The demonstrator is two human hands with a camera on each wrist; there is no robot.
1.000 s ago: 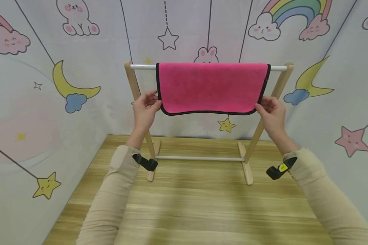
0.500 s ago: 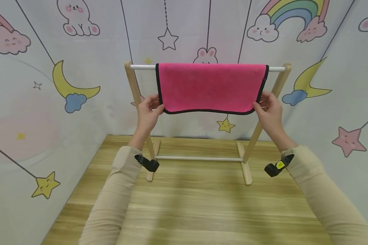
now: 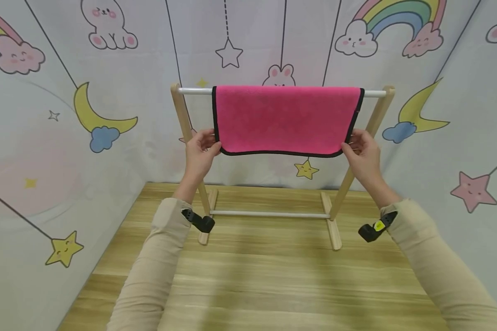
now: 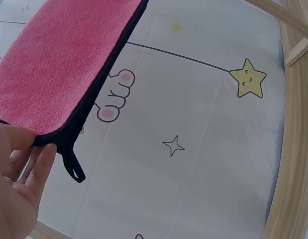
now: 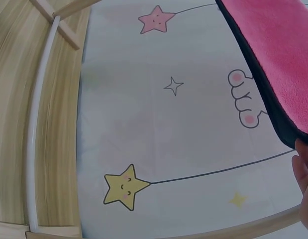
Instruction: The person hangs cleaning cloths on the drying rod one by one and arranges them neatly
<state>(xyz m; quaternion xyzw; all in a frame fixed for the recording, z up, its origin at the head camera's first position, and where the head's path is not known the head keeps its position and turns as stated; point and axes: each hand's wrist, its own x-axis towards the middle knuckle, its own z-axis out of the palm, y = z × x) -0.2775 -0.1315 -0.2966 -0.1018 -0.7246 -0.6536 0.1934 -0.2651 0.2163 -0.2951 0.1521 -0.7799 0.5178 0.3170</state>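
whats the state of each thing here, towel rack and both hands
pink towel: draped over the top rail, hanging flat, lower corners held
rack: upright on the wooden floor, top rail carrying the towel
left hand: pinching the towel's lower left corner
right hand: pinching the towel's lower right corner

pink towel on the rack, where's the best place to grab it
Probably the two lower front corners, from the front, as the left hand and right hand pinch them now: the pink towel drapes over the white rail, leaving its black-trimmed hem free.
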